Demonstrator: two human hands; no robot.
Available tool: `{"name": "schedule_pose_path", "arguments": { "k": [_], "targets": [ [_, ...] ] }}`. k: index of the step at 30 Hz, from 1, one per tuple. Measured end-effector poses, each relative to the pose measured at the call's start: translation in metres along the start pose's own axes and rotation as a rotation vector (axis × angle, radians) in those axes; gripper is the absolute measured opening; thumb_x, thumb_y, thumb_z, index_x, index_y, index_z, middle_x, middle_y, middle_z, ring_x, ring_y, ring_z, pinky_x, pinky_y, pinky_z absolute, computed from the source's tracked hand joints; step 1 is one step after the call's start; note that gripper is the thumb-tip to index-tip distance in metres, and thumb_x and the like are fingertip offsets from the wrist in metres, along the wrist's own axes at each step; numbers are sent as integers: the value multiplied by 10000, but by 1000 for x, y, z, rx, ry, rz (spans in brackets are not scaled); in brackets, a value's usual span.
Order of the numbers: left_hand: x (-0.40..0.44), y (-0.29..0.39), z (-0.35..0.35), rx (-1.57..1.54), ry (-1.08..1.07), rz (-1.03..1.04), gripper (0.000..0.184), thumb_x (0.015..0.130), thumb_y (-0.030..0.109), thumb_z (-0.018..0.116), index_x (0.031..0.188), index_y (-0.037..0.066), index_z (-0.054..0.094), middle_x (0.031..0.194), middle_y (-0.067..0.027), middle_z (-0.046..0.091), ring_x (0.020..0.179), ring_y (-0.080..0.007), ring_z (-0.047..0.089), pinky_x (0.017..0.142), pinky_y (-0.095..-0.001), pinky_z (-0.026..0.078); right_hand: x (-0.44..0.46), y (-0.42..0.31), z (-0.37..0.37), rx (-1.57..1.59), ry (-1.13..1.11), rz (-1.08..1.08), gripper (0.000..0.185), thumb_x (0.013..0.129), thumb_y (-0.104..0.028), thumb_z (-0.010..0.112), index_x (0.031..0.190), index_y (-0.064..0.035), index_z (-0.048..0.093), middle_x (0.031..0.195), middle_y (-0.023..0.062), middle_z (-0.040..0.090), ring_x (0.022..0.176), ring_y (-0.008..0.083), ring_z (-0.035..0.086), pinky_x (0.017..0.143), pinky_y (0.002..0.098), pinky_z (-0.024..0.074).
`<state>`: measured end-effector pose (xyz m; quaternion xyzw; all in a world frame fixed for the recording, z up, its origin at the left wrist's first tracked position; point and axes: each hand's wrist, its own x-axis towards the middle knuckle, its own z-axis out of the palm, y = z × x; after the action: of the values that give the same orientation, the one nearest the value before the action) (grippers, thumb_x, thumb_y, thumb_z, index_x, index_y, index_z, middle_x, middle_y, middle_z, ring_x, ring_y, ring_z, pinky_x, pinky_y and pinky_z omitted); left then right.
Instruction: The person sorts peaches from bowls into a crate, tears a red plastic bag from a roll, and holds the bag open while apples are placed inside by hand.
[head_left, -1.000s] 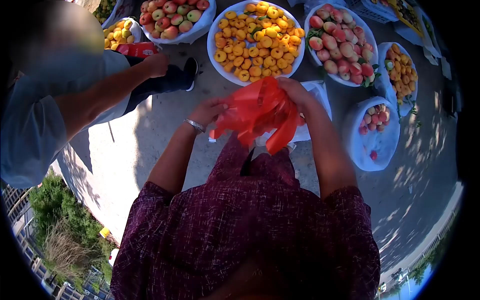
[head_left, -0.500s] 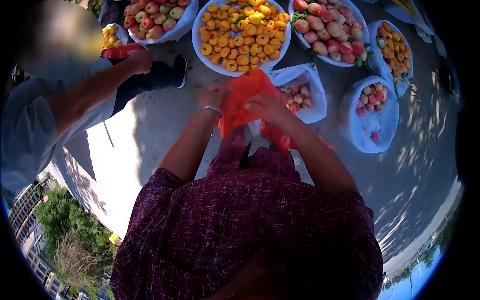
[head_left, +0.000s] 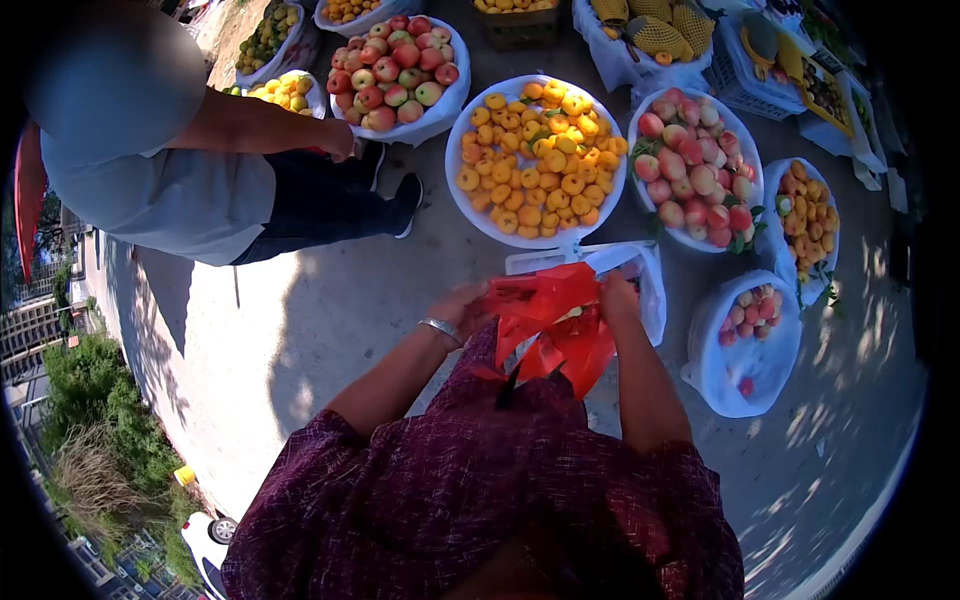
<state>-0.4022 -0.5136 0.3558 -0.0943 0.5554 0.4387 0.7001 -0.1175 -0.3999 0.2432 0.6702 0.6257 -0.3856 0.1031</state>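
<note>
A thin red plastic bag [head_left: 553, 318] is stretched between my two hands, in front of my lap. My left hand [head_left: 462, 308], with a silvery bracelet at the wrist, grips the bag's left side. On the opposite side my right hand [head_left: 618, 294] is closed on the bag's edge; its fingertips are partly hidden. Just beyond the bag, a white-lined container [head_left: 648, 275] is partly covered by the bag and my right hand. Past it stands a round tub [head_left: 455, 170] of flat yellow-orange peaches [head_left: 540, 165].
A person in a grey shirt [head_left: 200, 200] stands at the left, one arm over a tub of red-green apples [head_left: 392, 75]. To the right are a tub of pink peaches [head_left: 695, 170], a basin of yellow-brown fruit [head_left: 808, 222] and a white-lined basket [head_left: 735, 375] with a few peaches.
My hands have moved apart, spreading the red bag between them. The view has tilted up, so more tubs show at the top. The other person's arm now reaches farther right.
</note>
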Motion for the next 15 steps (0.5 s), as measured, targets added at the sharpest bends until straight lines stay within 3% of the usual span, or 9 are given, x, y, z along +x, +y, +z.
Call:
{"name": "schedule_pose_path", "arguments": {
  "k": [2, 4, 6, 8, 10, 12, 13, 14, 15],
  "targets": [
    [-31, 35, 3, -321, -25, 131, 190, 870, 181, 677, 902, 121, 500, 1001, -76, 642, 898, -230, 657, 784, -356, 549, 35, 53, 18, 183, 109, 227, 226, 901, -207, 502, 1061, -74, 592, 1006, 172, 670, 908, 374, 644, 810, 467, 491],
    [-51, 52, -7, -276, -69, 212, 166, 874, 149, 666, 922, 122, 509, 937, -75, 634, 870, -220, 664, 753, -341, 555, 64, 62, 38, 730, -48, 249, 234, 895, -192, 509, 1079, -80, 600, 1014, 140, 673, 905, 333, 650, 811, 448, 505],
    [-11, 52, -97, 7, -339, 348, 191, 854, 113, 684, 963, 108, 527, 884, -67, 620, 830, -201, 668, 725, -324, 560, 71, 43, 34, 1210, -232, 342, 225, 895, -183, 505, 1064, -78, 609, 1006, 115, 669, 884, 283, 645, 804, 410, 510],
    [-6, 70, -114, 1012, 286, 393, 232, 829, 96, 702, 998, 81, 543, 783, -30, 626, 777, -152, 655, 697, -270, 543, 27, -40, -12, 1469, -409, 431, 203, 900, -179, 492, 1017, -69, 618, 980, 95, 660, 844, 225, 630, 791, 354, 507],
    [40, 74, -169, 730, 573, 248, 408, 778, 138, 755, 1118, 43, 550, 912, -98, 651, 847, -197, 660, 746, -293, 543, 30, -84, -10, 1452, -481, 283, 187, 899, -166, 479, 972, -68, 620, 940, 75, 649, 820, 186, 619, 774, 320, 507],
    [99, 72, -229, 1000, 689, 355, 553, 751, 185, 780, 1210, 31, 512, 1056, -156, 617, 974, -256, 629, 826, -348, 524, 20, -126, -5, 1374, -422, 74, 153, 889, -147, 473, 918, -70, 603, 876, 45, 631, 796, 161, 613, 744, 303, 507],
    [99, 84, -214, 1133, 740, 414, 625, 738, 209, 792, 1256, 25, 493, 1128, -185, 601, 1037, -286, 613, 866, -375, 514, 27, -132, 1, 1375, -432, 76, 148, 888, -152, 479, 920, -72, 599, 883, 48, 634, 808, 166, 623, 759, 312, 517],
    [96, 83, -195, 1465, 747, 513, 833, 663, 224, 833, 1355, 26, 414, 1296, -220, 496, 1203, -356, 497, 1007, -432, 422, 37, -138, 8, 1376, -445, 77, 143, 887, -156, 484, 923, -73, 595, 891, 52, 636, 821, 171, 632, 774, 322, 528],
    [97, 89, -174, 1550, 533, 706, 877, 633, 218, 845, 1367, 30, 403, 1320, -211, 483, 1221, -360, 479, 1038, -427, 392, 45, -147, 13, 1379, -455, 74, 139, 886, -161, 489, 925, -75, 592, 898, 55, 638, 834, 176, 642, 790, 331, 539]
  ]
}}
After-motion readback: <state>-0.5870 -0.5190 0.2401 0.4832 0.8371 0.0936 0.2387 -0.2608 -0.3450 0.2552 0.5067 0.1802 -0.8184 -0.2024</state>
